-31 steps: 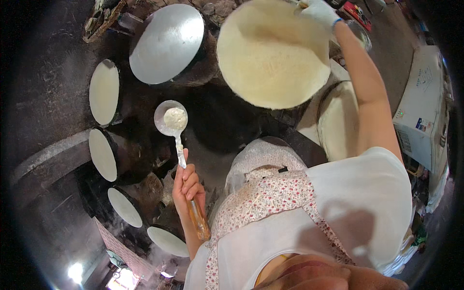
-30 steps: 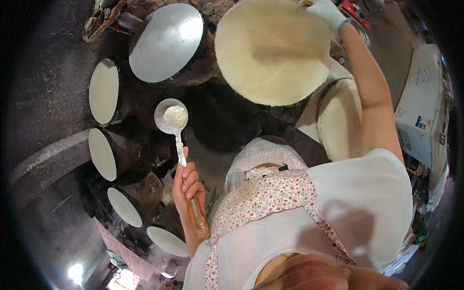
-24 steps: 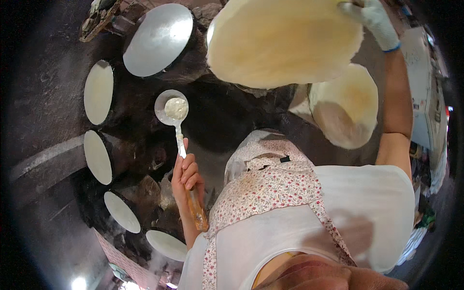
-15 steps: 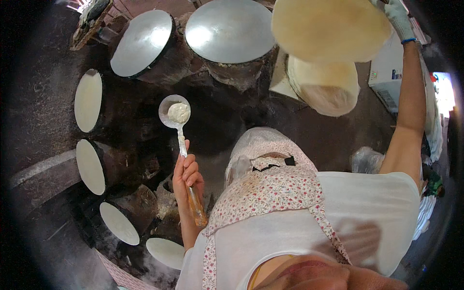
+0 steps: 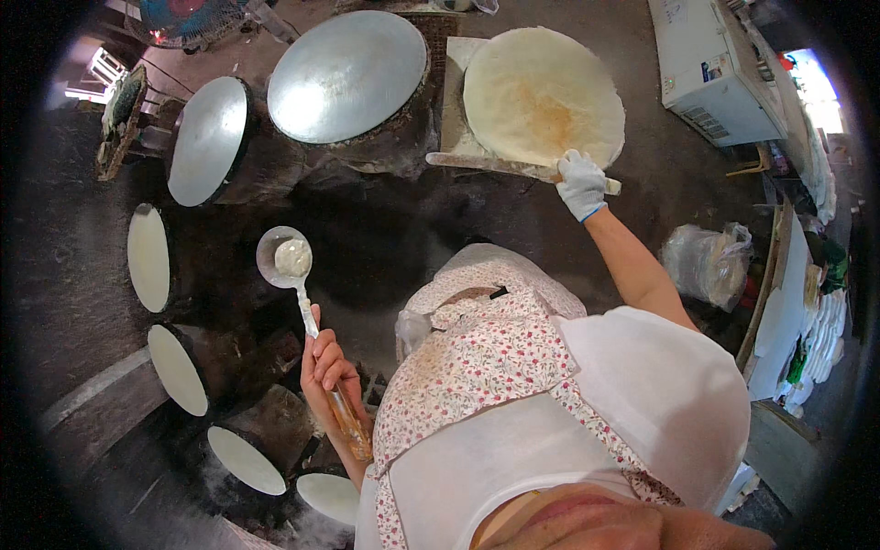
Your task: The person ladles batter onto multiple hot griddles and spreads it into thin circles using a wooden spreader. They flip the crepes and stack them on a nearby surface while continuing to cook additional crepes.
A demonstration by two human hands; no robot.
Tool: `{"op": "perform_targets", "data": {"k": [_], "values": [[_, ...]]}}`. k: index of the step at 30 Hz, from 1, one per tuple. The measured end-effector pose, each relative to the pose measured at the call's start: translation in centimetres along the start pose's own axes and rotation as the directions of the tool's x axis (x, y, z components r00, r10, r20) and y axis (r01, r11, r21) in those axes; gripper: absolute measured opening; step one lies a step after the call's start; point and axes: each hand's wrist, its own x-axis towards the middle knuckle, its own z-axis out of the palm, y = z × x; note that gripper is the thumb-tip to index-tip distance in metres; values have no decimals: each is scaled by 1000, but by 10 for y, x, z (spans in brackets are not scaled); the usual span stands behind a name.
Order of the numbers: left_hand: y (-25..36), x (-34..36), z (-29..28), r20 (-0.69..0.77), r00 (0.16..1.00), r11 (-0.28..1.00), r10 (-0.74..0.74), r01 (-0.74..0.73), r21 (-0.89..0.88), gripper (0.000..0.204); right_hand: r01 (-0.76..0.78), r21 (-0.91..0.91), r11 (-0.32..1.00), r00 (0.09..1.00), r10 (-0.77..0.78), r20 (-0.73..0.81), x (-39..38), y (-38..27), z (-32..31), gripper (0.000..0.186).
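In my left hand is a long-handled ladle, its fingers wrapped around the handle. A lump of pale batter sits in its bowl. My right hand, in a white knit glove, grips a long flat spatula. The spatula lies along the near edge of a large round flatbread, pale yellow with a browned middle. That flatbread rests on a light board, and any rounds beneath it are hidden.
Two bare metal griddles stand far left. Pale rounds cover several griddles along the left, with steam near the lowest. A fan stands at the back; a white appliance and plastic bag are to the right.
The flatbread that was in the air at upper right now lies flat on the board. My right hand has come down and nearer with the spatula. The ladle remains in my left hand.
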Motion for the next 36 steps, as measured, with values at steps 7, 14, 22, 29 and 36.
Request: {"op": "perform_targets", "data": {"k": [7,14,22,29,36], "values": [[-13,0,11,-25,1000,999,9,-8,34,52,-32,-6,999,987,33,160,-13,30,-1,25],[-32,-8,-3,-38,997,993,71,-74,-89,53,-140,261,955,971,80,226,-2,23,-41,69],[-41,-3,-10,16,994,967,107,-101,-233,51,21,850,526,869,-430,244,95,-227,-80,88],[-3,-29,-52,-273,936,958,221,-262,-121,57,121,961,250,213,-952,221,85,-411,-183,67],[55,-75,-77,-308,859,913,408,-393,114,49,150,980,132,75,-990,122,73,-499,-192,67]]}}
